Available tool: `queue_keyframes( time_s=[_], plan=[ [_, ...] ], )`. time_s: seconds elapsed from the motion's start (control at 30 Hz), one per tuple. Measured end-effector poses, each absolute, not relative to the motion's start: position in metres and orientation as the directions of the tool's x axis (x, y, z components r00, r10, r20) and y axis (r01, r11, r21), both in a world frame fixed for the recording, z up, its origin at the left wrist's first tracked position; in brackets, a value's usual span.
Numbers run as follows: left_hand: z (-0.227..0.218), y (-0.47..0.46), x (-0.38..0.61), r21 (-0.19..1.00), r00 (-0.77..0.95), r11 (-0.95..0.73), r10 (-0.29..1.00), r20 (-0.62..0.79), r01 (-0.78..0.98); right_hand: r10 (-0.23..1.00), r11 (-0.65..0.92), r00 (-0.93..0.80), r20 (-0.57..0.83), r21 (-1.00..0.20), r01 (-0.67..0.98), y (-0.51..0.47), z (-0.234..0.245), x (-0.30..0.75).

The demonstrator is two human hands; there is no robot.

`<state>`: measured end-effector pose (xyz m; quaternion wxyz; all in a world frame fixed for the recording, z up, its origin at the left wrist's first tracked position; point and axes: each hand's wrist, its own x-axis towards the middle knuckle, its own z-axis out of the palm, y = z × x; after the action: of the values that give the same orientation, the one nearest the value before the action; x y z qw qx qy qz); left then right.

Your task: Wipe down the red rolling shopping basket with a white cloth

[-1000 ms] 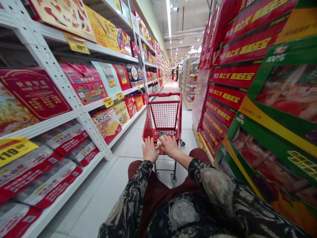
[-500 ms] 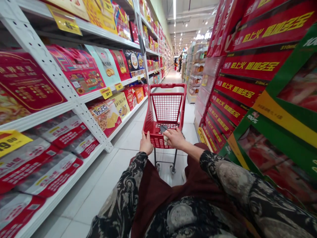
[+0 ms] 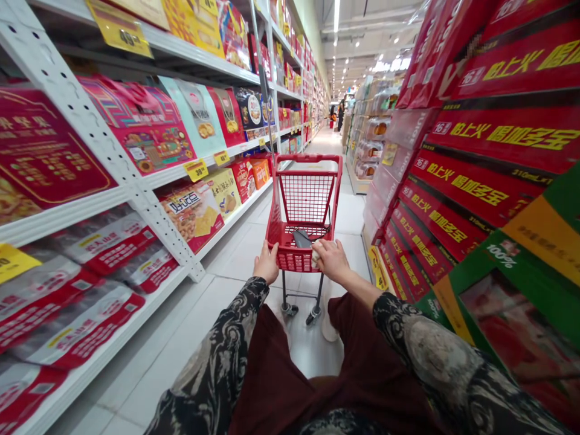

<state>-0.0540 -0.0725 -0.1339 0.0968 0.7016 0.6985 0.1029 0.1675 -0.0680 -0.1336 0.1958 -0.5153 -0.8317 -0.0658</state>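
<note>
In front of me stands a small red shopping cart (image 3: 305,205) with a grid-walled basket. My left hand (image 3: 266,263) is closed round the left corner of its near rim. At the right end of that rim, my right hand (image 3: 331,260) is closed with curled fingers. A small crumpled whitish thing (image 3: 316,254) shows between those fingers and the rim; its kind is unclear. Inside the basket, close to my right hand, lies a dark grey flat object (image 3: 301,238) with a thin black cable (image 3: 324,234) beside it.
White shelves (image 3: 165,229) with boxed snacks and packs line the left side. Stacked red drink cases (image 3: 471,187) and green cartons (image 3: 502,266) stand close on the right. A tiled aisle (image 3: 324,145) runs ahead past a stall of packaged goods (image 3: 374,136). People (image 3: 339,115) are far off.
My right hand has slid right along the near rim, uncovering more of the dark grey object. My left hand stays on its corner. The cart's wheels have turned, and the view has shifted slightly.
</note>
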Motion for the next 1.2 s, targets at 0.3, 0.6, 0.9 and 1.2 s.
queue_keyframes(
  time_s=[0.3, 0.6, 0.9, 1.2],
  plan=[
    [-0.146, -0.039, -0.065, 0.273, -0.008, 0.002, 1.0, 0.022, 0.962, 0.85, 0.467, -0.394, 0.35, -0.153, 0.871, -0.023, -0.127, 0.156],
    [-0.148, -0.028, -0.059, 0.258, -0.019, 0.014, 1.0, 0.019, 0.966, 0.849, 0.452, -0.361, 0.387, -0.175, 0.875, -0.016, -0.133, 0.156],
    [-0.143, -0.014, -0.062, 0.256, 0.022, -0.022, 1.0, 0.004, 0.966, 0.842, 0.418, -0.31, 0.442, -0.17, 0.893, -0.019, -0.141, 0.154],
    [-0.144, -0.018, -0.04, 0.209, 0.07, -0.085, 0.995, 0.075, 0.974, 0.803, 0.379, -0.253, 0.54, -0.135, 0.915, -0.021, -0.159, 0.18]
  ],
)
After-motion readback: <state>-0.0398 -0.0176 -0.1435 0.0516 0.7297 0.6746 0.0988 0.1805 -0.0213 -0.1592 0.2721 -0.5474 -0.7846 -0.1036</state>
